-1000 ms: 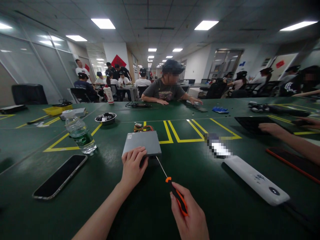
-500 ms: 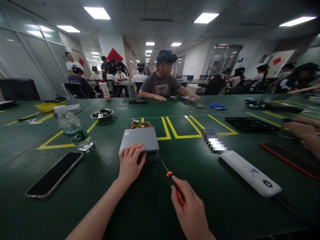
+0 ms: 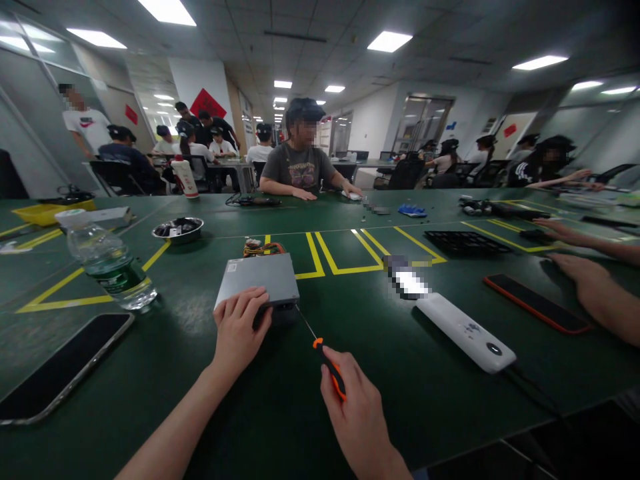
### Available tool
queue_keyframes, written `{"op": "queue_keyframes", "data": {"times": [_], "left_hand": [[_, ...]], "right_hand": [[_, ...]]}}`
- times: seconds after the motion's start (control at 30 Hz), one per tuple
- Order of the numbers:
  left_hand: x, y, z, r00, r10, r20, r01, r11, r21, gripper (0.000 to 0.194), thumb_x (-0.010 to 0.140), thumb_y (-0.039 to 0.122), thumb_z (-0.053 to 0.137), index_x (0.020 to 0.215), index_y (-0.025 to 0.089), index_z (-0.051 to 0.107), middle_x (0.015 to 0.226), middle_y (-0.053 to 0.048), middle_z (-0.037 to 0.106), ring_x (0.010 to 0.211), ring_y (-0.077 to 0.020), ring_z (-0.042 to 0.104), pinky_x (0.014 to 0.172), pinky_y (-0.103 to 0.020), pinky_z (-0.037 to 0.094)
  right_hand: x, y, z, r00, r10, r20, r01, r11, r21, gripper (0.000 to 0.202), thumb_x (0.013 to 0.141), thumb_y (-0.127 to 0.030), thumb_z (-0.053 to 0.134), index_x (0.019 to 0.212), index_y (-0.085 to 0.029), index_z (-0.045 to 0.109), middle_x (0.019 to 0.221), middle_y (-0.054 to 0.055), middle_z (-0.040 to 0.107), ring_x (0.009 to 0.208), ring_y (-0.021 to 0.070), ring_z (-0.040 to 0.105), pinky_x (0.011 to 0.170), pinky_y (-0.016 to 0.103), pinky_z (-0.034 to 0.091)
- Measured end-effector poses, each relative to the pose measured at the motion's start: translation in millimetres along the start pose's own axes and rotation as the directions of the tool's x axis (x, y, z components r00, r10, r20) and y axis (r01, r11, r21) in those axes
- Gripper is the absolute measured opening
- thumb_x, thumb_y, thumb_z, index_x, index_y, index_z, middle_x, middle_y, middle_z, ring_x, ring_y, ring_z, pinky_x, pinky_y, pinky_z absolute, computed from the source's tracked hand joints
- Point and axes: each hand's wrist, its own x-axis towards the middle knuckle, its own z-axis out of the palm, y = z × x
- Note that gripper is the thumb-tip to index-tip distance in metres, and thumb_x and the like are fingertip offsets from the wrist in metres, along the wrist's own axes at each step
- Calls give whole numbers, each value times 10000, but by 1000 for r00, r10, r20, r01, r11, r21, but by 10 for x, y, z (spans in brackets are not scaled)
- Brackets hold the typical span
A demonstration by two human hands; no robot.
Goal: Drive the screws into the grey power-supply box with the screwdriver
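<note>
A grey metal computer power supply (image 3: pixel 263 277) lies on the green table, its bundle of coloured wires (image 3: pixel 263 248) at the far side. My left hand (image 3: pixel 243 323) grips its near left part, fingers over the top and thumb at the front face. In my right hand (image 3: pixel 353 397) is a screwdriver (image 3: pixel 319 343) with an orange and black handle, fingers wrapped round it. Its thin shaft points up and left, the tip at the near right corner of the power supply. Whether the tip sits in a screw is too small to tell.
A water bottle (image 3: pixel 107 263) and a dark phone (image 3: pixel 65 367) are to the left, with a metal bowl (image 3: pixel 178 231) behind. On the right lie a white handheld device (image 3: pixel 465 331), an orange-edged phone (image 3: pixel 535 303) and a black tray (image 3: pixel 467 243). Another person's hands (image 3: pixel 583 280) rest at far right.
The camera view has turned right, so everything appears shifted left. My hands keep their hold on the power supply and screwdriver. The hand of the person opposite has drawn in towards their body.
</note>
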Motion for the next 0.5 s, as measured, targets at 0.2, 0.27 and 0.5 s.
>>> {"op": "queue_keyframes", "data": {"times": [0.2, 0.27, 0.5], "left_hand": [[3, 3, -21, 1000, 3, 1, -3, 1000, 2, 193, 817, 276, 527, 1009, 264, 543, 1128, -34, 615, 1050, -234, 534, 854, -411, 302], [3, 2, -22, 1000, 9, 3, -9, 1000, 4, 191, 820, 277, 524, 1010, 259, 542, 1128, -34, 615, 1051, -231, 534, 854, -407, 300], [0, 0, 0, 1000, -1, -2, 1, 1000, -1, 191, 815, 278, 530, 1004, 259, 549, 1125, -31, 617, 1044, -229, 534, 853, -403, 294]], "right_hand": [[-15, -2, -3, 999, -50, 13, 50, 996, -69, 264, 845, -185, 481, 1086, -209, 587, 907, 71, 626, 796, 203, 621, 703, 318, 499], [-14, 7, -1, 996, -89, 1, 89, 993, -84, 265, 844, -175, 480, 1087, -207, 581, 894, 65, 627, 776, 190, 625, 683, 297, 507], [-4, 78, 13, 960, -277, -32, 261, 935, -240, 253, 869, -147, 396, 1081, -156, 533, 846, 68, 606, 722, 165, 625, 622, 273, 526]]}}
